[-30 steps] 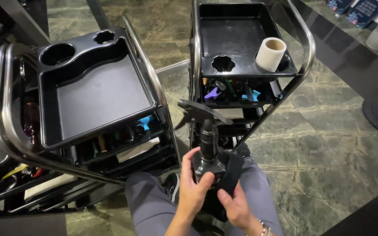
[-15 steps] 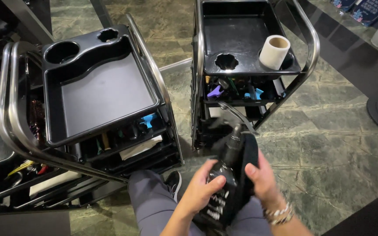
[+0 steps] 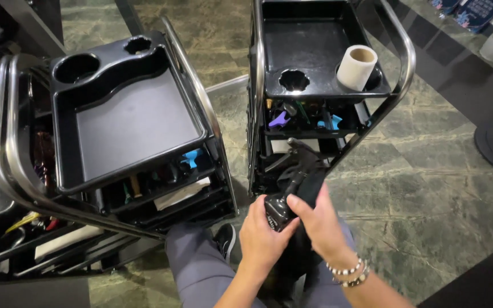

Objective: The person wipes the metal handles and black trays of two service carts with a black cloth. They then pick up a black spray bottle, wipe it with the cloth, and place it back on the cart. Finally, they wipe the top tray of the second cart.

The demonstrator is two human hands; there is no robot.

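Both hands meet low in my view, over my lap: my left hand is wrapped around the body of a black spray bottle, and my right hand is closed over a dark cloth pressed against the bottle's upper side. The bottle sits tilted, its trigger head pointing up toward the right-hand trolley. To do this well, I judge the left grip should stay firm on the body while the cloth works around the neck, keeping clear of the trigger so nothing sprays.

Around me: the right-hand trolley's top tray carries a cream paper roll standing beside a round cup hole, with purple and blue clips on the shelf below. A second trolley stands just to my left, its black tray bare. Both frames crowd close to my knees, so there is little elbow room; the trigger head is very near the right trolley's lower shelf.
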